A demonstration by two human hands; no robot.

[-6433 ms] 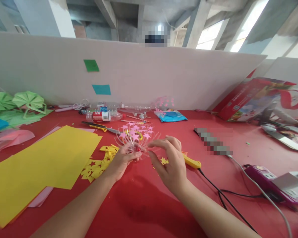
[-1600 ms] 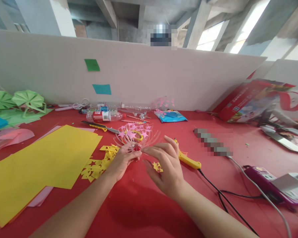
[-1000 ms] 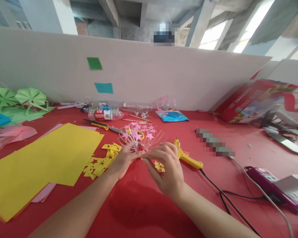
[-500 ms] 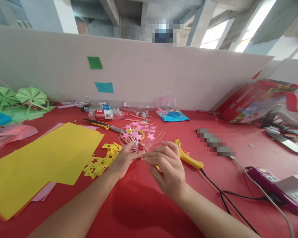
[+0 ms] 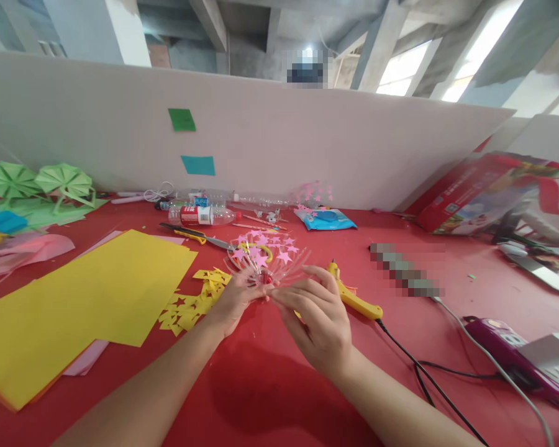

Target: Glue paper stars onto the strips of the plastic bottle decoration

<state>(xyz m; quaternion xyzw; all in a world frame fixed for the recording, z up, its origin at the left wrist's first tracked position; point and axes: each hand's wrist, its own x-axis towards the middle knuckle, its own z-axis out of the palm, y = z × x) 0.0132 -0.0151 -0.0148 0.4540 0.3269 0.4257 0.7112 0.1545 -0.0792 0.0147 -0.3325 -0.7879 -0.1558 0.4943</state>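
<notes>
My left hand [image 5: 236, 298] is closed around the base of a clear plastic bottle cut into thin strips [image 5: 286, 270]. The strips fan outward, and pink paper stars [image 5: 259, 256] sit on many of their ends. A red part [image 5: 266, 279] shows in the middle of the fan. Thumb and fingertips of my right hand [image 5: 314, 313] are pinched together at the near edge of the cut bottle, right by my left fingertips; they seem to grip a strip there. Yellow paper scraps with star-shaped holes [image 5: 181, 304] lie left of my left hand. Beyond the bottle are yellow-handled scissors [image 5: 223, 243], partly hidden.
Yellow sheets [image 5: 93, 292] cover the left of the red table. A yellow glue gun [image 5: 361, 305] with its cord lies right of my hand, near a purple power strip [image 5: 507, 347]. Plastic bottles [image 5: 200, 215], a blue packet [image 5: 326, 219] and a white partition [image 5: 279, 136] stand behind.
The whole view has shifted slightly. My right hand has turned a little at the bottle's edge, while both hands keep nearly the same place.
</notes>
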